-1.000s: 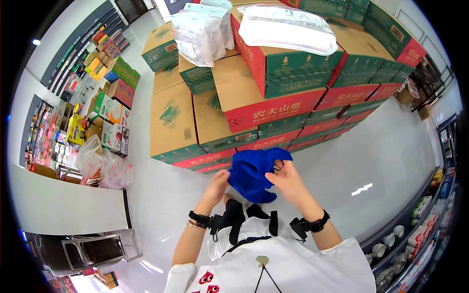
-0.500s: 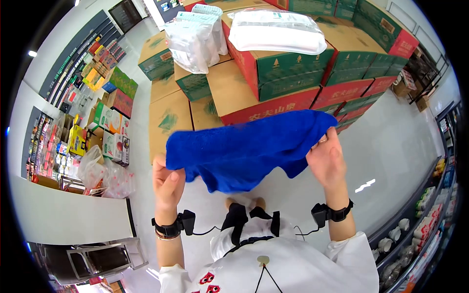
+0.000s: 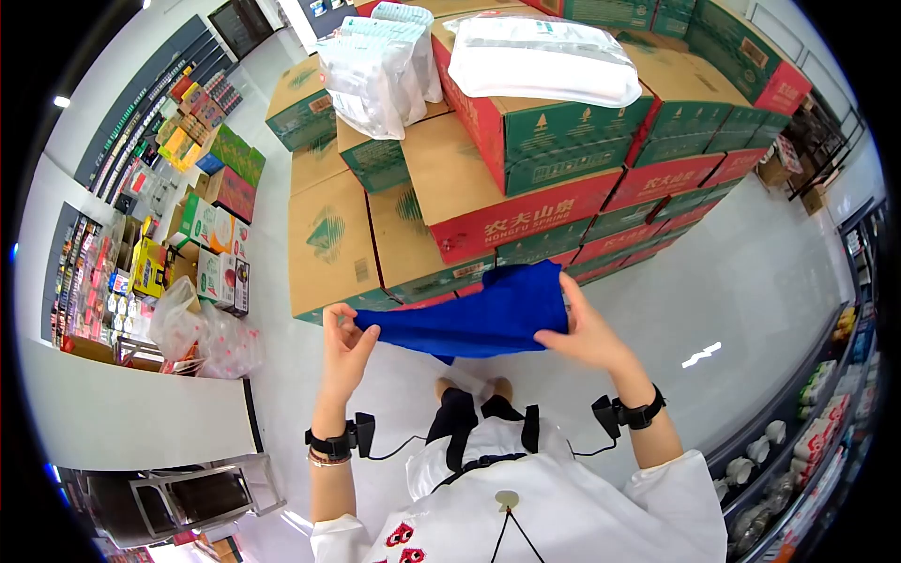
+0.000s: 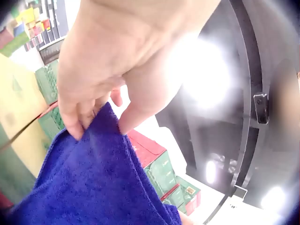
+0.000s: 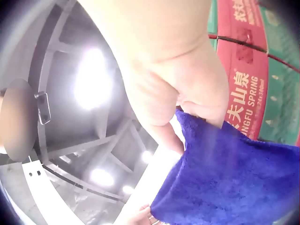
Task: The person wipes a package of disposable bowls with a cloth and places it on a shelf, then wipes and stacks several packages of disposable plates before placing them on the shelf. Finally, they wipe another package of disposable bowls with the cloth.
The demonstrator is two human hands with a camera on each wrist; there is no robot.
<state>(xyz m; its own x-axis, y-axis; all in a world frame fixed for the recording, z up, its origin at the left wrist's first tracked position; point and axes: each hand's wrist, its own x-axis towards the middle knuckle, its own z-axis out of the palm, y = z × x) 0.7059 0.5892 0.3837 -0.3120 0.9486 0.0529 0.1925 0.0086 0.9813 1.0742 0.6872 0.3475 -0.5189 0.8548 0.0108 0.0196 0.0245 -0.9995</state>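
A blue cloth (image 3: 469,319) with a towel-like nap is stretched between my two hands, in front of the stacked cartons. My left hand (image 3: 348,352) pinches its narrow left end; in the left wrist view the cloth (image 4: 98,173) comes to a point between thumb and fingers. At the wider right end, my right hand (image 3: 591,330) grips the edge, thumb on the near side. The right wrist view shows the cloth (image 5: 229,173) gathered at the fingertips there, and part of the fingers is hidden behind it.
Red and green water cartons (image 3: 526,220) are stacked ahead. On top lie a white plastic-wrapped pack (image 3: 544,66) and clear bags (image 3: 371,84). To the left stand a white counter (image 3: 131,403) and a dark chair (image 3: 188,502); shelves (image 3: 807,422) line the right.
The bunched cloth was spread wide and raised between both hands, then lowered and drawn narrower. Both hands moved apart, then came somewhat closer together again.
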